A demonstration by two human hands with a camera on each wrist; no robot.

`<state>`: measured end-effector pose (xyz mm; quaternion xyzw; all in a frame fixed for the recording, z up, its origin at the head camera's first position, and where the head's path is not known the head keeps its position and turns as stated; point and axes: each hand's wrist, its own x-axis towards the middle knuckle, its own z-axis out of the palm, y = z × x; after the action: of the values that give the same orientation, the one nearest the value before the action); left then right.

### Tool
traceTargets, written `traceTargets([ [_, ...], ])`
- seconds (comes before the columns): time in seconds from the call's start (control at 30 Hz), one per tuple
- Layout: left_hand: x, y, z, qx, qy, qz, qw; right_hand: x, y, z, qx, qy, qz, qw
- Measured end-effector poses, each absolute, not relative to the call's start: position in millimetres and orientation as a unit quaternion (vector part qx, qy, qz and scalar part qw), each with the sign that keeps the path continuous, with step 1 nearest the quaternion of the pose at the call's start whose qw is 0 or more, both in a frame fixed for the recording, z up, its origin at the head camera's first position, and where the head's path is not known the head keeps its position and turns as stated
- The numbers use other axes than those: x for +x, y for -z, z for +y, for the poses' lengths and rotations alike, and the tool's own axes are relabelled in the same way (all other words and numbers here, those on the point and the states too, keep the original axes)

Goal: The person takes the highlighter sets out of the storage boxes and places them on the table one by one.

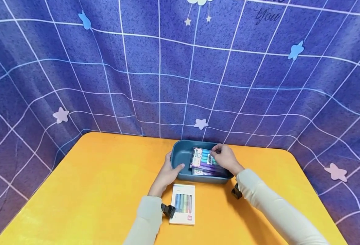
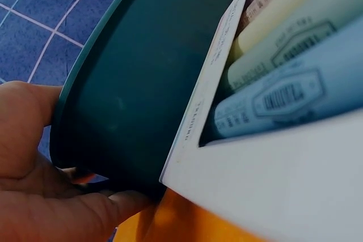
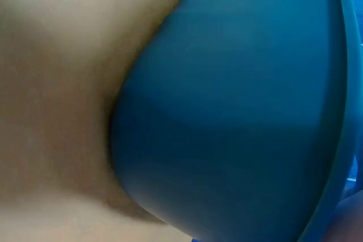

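Note:
A dark teal plastic bin (image 1: 181, 154) stands at the back of the table with packs of pens inside. My left hand (image 1: 166, 174) grips its left end, with the thumb at the front rim; in the left wrist view that hand (image 2: 34, 168) holds the bin's wall (image 2: 130, 83). Over the bin's right part, my right hand (image 1: 225, 158) pinches the right side of a clear pack of blue, green and purple pens (image 1: 202, 159). A second pack (image 1: 198, 172) shows partly beneath it. The right wrist view is mostly filled by the bin's outer wall (image 3: 238, 106).
In front of the bin lies a white box of coloured markers (image 1: 182, 219) with a window, close beside my left wrist. The yellow table (image 1: 106, 190) meets a purple-blue grid-patterned curtain (image 1: 155, 85) at its back edge.

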<state>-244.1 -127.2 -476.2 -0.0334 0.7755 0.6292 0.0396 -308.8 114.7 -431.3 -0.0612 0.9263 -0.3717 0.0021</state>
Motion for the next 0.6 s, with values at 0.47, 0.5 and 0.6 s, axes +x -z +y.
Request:
traceTargets([
  [0.47, -243.7, 475.1, -126.9, -0.036, -0.63, 0.775, 0.039, -312.5, 431.7, 111.8, -0.066, 0.344, 0.937, 0.016],
  [0.5, -243.6, 475.0, -126.9, -0.037, -0.63, 0.775, 0.039, -312.9, 432.0, 111.7, -0.067, 0.341, 0.937, 0.017],
  [0.6, -243.1, 475.3, -127.4, -0.036, -0.626, 0.778, 0.038, -313.9, 432.2, 111.6, -0.067, 0.336, 0.939, 0.026],
])
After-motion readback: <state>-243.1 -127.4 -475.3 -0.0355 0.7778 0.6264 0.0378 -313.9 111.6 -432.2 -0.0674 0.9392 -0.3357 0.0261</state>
